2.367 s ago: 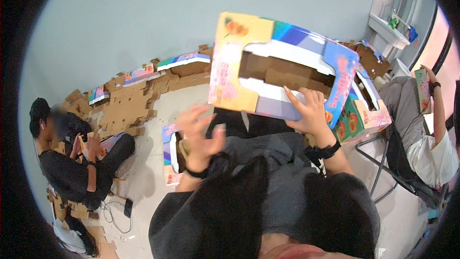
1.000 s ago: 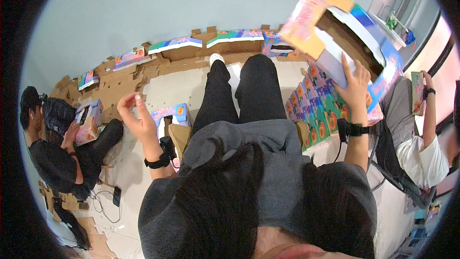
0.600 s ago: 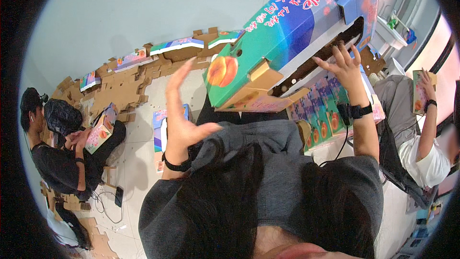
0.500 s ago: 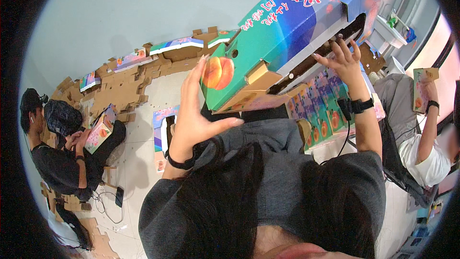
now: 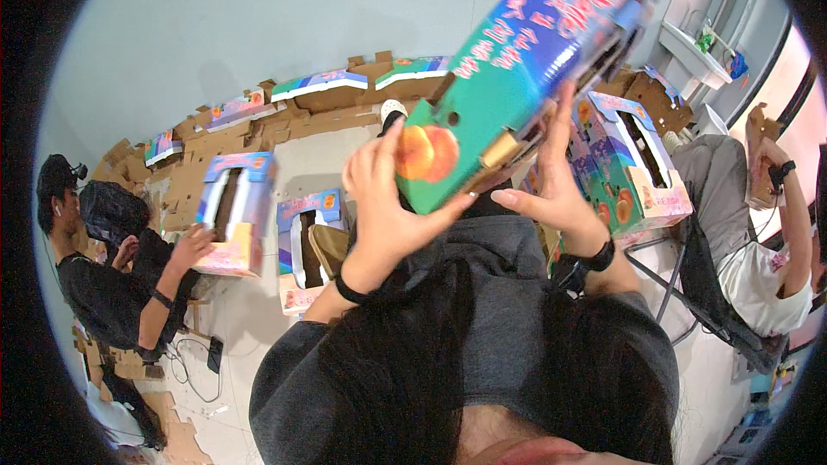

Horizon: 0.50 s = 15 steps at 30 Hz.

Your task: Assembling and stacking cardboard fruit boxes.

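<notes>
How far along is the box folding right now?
Done: folded printed fruit cartons stand on the floor, one at left and one at right. In hand: the left hand and right hand grip a green-and-blue printed cardboard carton held up and tilted, its underside apparently not yet closed. Left: flat cardboard blanks line the wall.

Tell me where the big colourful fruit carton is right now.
In the head view the colourful fruit carton is raised at upper centre-right, tilted, gripped between the left hand and the right hand, above the person's lap.
</notes>
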{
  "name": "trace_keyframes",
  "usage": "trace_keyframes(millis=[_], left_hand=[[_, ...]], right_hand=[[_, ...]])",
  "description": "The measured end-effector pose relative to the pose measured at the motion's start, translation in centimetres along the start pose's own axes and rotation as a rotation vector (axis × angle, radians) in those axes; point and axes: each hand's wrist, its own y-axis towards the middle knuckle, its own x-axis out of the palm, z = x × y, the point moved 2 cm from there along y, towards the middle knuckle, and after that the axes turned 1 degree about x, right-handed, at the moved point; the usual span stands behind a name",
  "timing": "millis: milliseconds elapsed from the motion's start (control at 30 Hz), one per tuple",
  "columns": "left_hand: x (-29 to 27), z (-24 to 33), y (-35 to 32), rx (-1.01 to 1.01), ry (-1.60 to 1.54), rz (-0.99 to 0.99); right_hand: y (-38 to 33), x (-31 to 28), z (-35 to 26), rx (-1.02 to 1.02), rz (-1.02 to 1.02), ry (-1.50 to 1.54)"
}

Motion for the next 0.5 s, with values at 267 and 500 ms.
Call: trace_keyframes(millis=[267,500], left_hand=[[0.5,2.1,-2.4,-0.018,0.032,-0.025],[0.4,-2.3,-2.6,0.157,-0.102,0.12]], right_hand=[[0.3,3.2,-1.1,0.035,0.46,0.218],[0.8,-4.6,-1.7,-0.141,0.423,-0.801]])
